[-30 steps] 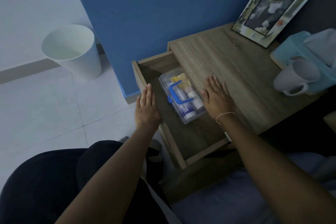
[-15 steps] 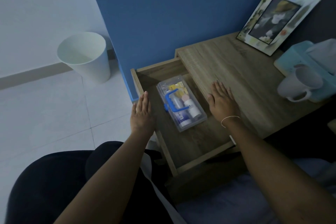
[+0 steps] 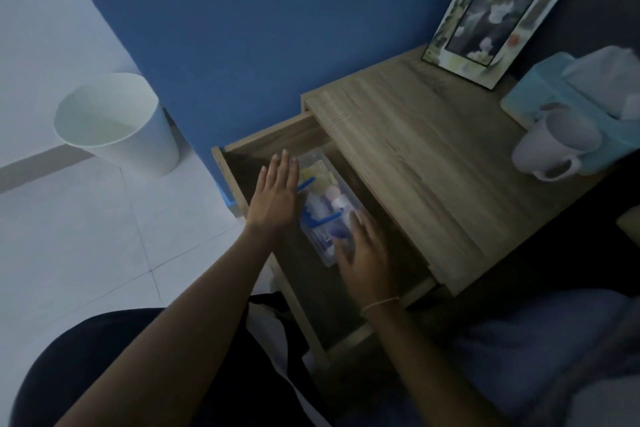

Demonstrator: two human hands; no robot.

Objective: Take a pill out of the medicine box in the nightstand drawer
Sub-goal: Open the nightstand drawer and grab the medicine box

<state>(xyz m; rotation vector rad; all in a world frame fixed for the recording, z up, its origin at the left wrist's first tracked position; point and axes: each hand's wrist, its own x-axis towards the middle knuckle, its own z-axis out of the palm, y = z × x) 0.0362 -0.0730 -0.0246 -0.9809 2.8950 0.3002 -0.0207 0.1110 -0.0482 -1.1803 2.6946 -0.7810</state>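
Your hands flank the medicine box (image 3: 323, 208) in the drawer (image 3: 294, 139) — left hand (image 3: 275, 196) flat, unclenched; right hand (image 3: 363, 253) spread, touching its near end.

The light is dim. A blue wall (image 3: 277, 28) stands behind a wooden nightstand (image 3: 415, 163). Pale floor tiles (image 3: 69, 236) spread to the left, where a white bin (image 3: 117, 121) stands near a white wall (image 3: 34, 28) with a grey skirting.

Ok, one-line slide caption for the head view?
Both hands, left hand and right hand, reach for the clear medicine box in the open drawer.
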